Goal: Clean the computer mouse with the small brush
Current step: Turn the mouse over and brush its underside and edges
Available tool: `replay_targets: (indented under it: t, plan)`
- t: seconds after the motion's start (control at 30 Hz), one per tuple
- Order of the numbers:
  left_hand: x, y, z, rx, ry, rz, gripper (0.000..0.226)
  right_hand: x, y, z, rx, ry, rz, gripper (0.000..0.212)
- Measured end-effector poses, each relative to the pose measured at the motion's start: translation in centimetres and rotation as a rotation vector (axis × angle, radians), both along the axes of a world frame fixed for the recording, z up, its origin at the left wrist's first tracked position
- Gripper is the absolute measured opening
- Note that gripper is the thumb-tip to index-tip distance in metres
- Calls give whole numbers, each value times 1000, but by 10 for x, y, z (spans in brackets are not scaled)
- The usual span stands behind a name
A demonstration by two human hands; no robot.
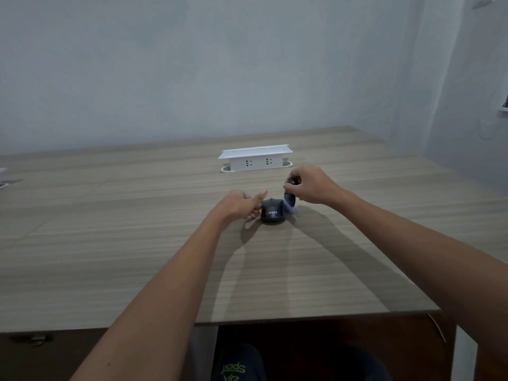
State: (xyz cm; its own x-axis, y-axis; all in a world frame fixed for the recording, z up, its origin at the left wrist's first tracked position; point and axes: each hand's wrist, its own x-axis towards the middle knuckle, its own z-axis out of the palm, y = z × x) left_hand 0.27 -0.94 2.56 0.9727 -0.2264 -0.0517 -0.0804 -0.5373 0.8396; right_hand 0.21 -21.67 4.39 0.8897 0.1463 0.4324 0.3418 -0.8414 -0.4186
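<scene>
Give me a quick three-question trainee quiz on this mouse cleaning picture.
1. True or false: the right hand holds the small brush.
2. On which side of the computer mouse are the bristles working: A left, B right?
3. Name the white thing standing on the table behind the hands.

Key: 1 true. 2 B; the left hand steadies the opposite side. 3 a white socket box.

mouse (272, 214): dark grey, pale lettering
brush (290, 200): black handle, pale bluish-white bristles
table (137, 243): grey-brown streaked woodgrain
socket box (256, 158): white
wall (192, 64): pale grey-blue
</scene>
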Motion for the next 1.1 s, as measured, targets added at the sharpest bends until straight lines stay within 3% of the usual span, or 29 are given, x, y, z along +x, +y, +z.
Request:
replay_targets:
  t: [0.1,0.23,0.33,0.47,0.63,0.9,1.1]
  plan:
    - [4,3,9,40,33,-46,52,3,0,0,8,6,7,13]
    - [23,9,25,324,-102,-107,28,6,-7,0,71,44,8,13]
    - [36,4,35,551,-162,-248,57,6,-16,3,122,64,-11,13]
    - [47,-13,39,679,-101,-459,81,7,-26,9,167,103,-26,14]
    - [58,-27,39,759,-46,-570,83,9,-36,19,117,122,-41,17]
    - [61,-15,32,746,-153,-511,73,13,-30,21,211,148,-4,16]
    - [61,-3,21,671,-148,-462,65,11,-11,21,306,257,149,22]
